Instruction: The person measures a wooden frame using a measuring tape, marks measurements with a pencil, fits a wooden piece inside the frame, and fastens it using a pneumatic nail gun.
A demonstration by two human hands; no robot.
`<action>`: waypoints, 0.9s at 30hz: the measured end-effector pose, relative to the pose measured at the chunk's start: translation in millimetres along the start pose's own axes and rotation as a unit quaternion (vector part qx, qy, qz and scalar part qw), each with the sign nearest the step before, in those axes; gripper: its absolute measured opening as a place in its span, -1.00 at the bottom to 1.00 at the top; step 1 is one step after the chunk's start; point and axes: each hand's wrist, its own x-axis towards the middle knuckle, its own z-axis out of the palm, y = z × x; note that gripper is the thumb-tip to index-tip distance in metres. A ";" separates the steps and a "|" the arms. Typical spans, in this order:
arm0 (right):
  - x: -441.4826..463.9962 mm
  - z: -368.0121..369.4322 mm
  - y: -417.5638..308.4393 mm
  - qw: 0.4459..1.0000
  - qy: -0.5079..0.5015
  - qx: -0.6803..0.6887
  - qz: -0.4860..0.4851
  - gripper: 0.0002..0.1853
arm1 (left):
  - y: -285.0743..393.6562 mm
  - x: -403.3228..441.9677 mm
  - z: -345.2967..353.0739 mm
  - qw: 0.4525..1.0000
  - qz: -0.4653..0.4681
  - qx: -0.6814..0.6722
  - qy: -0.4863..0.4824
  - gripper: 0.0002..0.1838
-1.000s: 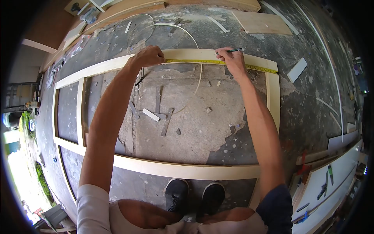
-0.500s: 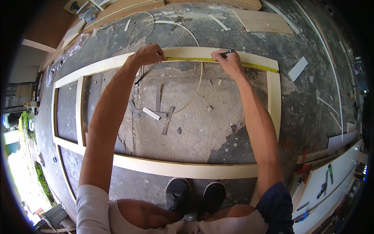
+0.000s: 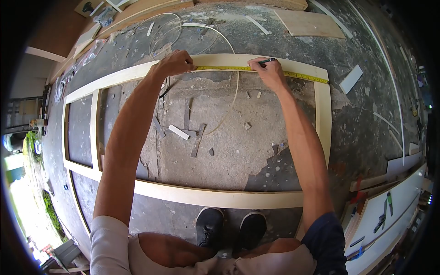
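Note:
A yellow tape measure (image 3: 220,68) is stretched along the far rail of a pale wooden frame (image 3: 220,197). Its blade reaches to the frame's far right corner. My left hand (image 3: 175,63) is closed at the blade's left end, and whatever part of the tape lies inside the fist is hidden. Further right, my right hand (image 3: 268,73) rests on the same rail, over the blade. Between its fingers is a dark pen (image 3: 267,60), tilted, with its tip hidden by the hand.
Offcut strips (image 3: 178,132) and broken bits lie on the worn floor inside the frame. A loop of thin cane-like strip (image 3: 237,87) passes under the far rail. A plywood piece (image 3: 309,24) lies beyond. Boards with tools (image 3: 380,220) are at right; my shoes (image 3: 211,227) stand by the near rail.

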 end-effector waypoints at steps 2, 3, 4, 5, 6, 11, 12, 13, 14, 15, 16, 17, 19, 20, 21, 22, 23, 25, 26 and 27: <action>-1.0 -0.6 -1.6 1.000 -0.004 -0.006 0.009 -0.81 | 1.1 -0.2 -0.9 1.000 -0.004 -0.001 -0.002 -0.69; -1.8 -0.7 -2.4 1.000 -0.001 -0.001 0.000 -0.82 | 1.5 -0.5 -1.4 1.000 -0.005 0.000 -0.004 -0.69; -2.3 -0.6 -2.9 1.000 0.002 0.005 -0.008 -0.82 | 1.3 -0.6 -1.3 1.000 -0.006 0.002 -0.007 -0.69; -2.3 -0.4 -3.6 1.000 0.002 0.006 -0.008 -0.82 | 1.0 -1.2 -0.9 1.000 -0.007 0.002 -0.008 -0.69; -1.7 -0.6 -4.4 1.000 0.001 0.011 -0.004 -0.83 | 0.9 -1.4 -0.4 1.000 -0.004 0.007 0.000 -0.69; -2.3 1.8 -0.3 1.000 0.012 0.009 -0.016 -0.83 | -5.2 2.6 3.1 1.000 0.018 0.018 0.011 -0.69; -2.0 2.8 1.3 1.000 0.016 0.008 -0.021 -0.83 | -5.4 2.9 3.3 1.000 0.011 0.018 0.008 -0.69; -1.9 3.1 -0.3 0.999 0.020 0.006 -0.026 -0.83 | -2.7 1.7 1.7 1.000 0.005 0.019 0.005 -0.69; -2.5 2.6 -1.7 0.999 0.020 0.006 -0.026 -0.83 | -0.2 0.2 0.1 1.000 0.005 0.019 0.006 -0.69; -3.7 1.7 -3.0 1.000 0.015 0.001 -0.008 -0.82 | 2.3 -1.4 -1.5 1.000 -0.006 0.012 -0.003 -0.69; -3.9 1.1 -2.2 1.000 0.010 -0.004 0.009 -0.81 | 2.6 -1.2 -1.9 1.000 -0.017 0.005 -0.012 -0.69; -3.0 1.7 0.5 1.000 0.011 -0.005 0.009 -0.81 | 3.1 -0.9 -2.2 1.000 -0.016 0.005 -0.012 -0.69; -2.0 3.4 1.2 0.998 0.031 -0.006 -0.045 -0.79 | 0.4 0.3 -0.4 1.000 -0.019 0.001 -0.011 -0.70; -2.4 3.3 0.6 0.998 0.031 -0.006 -0.045 -0.79 | -2.7 1.3 2.2 1.000 -0.019 0.001 -0.011 -0.70; -3.1 3.1 0.1 0.999 0.030 -0.016 -0.033 -0.78 | -5.6 2.3 5.0 1.000 -0.006 0.012 0.009 -0.71; -3.4 3.2 0.8 0.999 0.030 -0.025 -0.021 -0.77 | -6.7 2.4 5.9 0.999 0.007 0.022 0.028 -0.72; -3.0 3.2 1.3 0.999 0.031 -0.025 -0.021 -0.77 | -7.7 3.0 6.3 0.999 0.008 0.022 0.028 -0.72; -1.7 3.6 3.5 0.998 0.028 0.023 -0.045 -0.76 | -6.8 3.1 5.5 0.999 0.006 0.026 0.018 -0.72; -2.1 4.8 4.9 0.998 0.031 0.022 -0.047 -0.76 | -5.1 2.3 4.3 0.999 0.009 0.027 0.020 -0.72; -2.7 6.6 5.6 0.997 0.044 0.005 -0.061 -0.75 | -2.9 1.2 2.4 1.000 0.004 0.021 0.001 -0.72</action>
